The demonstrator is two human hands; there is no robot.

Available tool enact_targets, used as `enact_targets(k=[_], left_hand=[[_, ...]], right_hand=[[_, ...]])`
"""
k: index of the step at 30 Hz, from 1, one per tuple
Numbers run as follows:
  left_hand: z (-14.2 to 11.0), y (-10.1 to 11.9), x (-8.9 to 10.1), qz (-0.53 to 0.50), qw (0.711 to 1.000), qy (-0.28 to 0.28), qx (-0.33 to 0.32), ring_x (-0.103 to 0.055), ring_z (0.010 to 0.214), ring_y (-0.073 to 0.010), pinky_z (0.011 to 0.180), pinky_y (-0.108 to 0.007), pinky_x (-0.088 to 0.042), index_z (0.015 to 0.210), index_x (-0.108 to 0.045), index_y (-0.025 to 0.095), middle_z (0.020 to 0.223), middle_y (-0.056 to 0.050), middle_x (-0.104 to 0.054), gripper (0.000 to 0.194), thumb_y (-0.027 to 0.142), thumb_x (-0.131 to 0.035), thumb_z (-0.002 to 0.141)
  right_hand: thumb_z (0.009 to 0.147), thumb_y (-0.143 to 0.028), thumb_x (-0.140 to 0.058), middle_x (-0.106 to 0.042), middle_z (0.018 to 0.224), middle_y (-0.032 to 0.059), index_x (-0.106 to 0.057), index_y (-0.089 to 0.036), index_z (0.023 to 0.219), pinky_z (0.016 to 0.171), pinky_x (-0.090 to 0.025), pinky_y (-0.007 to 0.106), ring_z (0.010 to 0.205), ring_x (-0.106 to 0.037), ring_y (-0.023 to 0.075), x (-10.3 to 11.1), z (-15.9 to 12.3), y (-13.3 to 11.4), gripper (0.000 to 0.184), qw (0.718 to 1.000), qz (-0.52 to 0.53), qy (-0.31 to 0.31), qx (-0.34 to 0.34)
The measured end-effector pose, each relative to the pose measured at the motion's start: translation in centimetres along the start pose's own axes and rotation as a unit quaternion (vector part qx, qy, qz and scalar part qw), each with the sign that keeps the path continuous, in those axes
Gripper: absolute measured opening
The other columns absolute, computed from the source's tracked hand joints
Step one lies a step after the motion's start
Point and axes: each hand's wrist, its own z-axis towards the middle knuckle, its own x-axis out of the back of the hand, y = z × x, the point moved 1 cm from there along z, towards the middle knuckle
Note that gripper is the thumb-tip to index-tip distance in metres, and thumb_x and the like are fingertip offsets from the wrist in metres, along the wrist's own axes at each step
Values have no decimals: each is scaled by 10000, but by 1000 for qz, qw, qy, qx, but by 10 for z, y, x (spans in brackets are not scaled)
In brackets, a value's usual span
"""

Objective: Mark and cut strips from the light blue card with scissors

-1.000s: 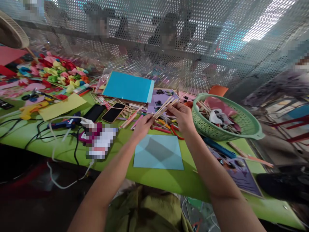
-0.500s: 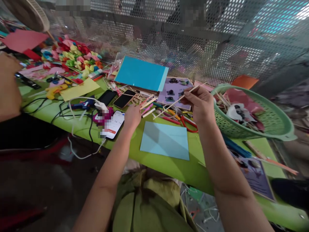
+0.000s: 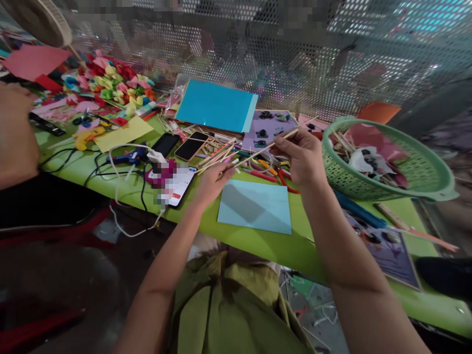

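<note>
My right hand [image 3: 300,157] is closed in a pinch on a thin wooden stick [image 3: 266,146] that slants down to the left above the green table [image 3: 265,246]. My left hand [image 3: 212,182] is closed on a small bundle of wooden sticks [image 3: 217,156] whose tips fan out to the upper right. Just below both hands lies a pale blue paper sheet [image 3: 256,206]. More loose sticks, pens and red-handled scissors [image 3: 282,179] are scattered behind the hands.
A green plastic basket [image 3: 424,189] with sticks and paper scraps stands at the right. Phones [image 3: 190,146], a blue glue gun [image 3: 123,158] with cables, a blue card [image 3: 216,105] and paper flowers [image 3: 114,86] lie at the left and back. Another person's arm [image 3: 14,132] is at the far left.
My left hand has lifted off the table with a bundle of sticks. My right hand with its single stick has dropped a little lower.
</note>
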Motion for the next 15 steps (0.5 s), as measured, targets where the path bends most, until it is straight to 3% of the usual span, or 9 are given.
enact_targets(k=[4,11,15], left_hand=[[-1,0,-1,-27,999,-41,19,-670,782,-177,755,-280,-517,992,-751,182,848,-36,-732,308,424,-562,966],[-1,-5,5,77,996,-46,-8,-701,889,-216,822,-310,-518,972,-756,204,970,-63,-782,265,381,-560,960],[0,-5,-1,140,987,-61,-48,-712,914,-230,838,-329,-522,947,-756,212,977,-77,-789,234,332,-557,975]], right_hand=[[724,-516,-856,-716,691,-14,-672,-238,736,597,-596,304,590,-675,152,11,-9,3,334,999,3,19,-28],[802,-610,-758,-613,585,-31,-621,-253,681,471,-446,289,482,-562,144,85,-20,2,401,982,-87,165,30],[892,-587,-660,-601,580,-20,-643,-257,647,490,-413,302,478,-496,146,84,-37,1,411,963,-230,131,56]])
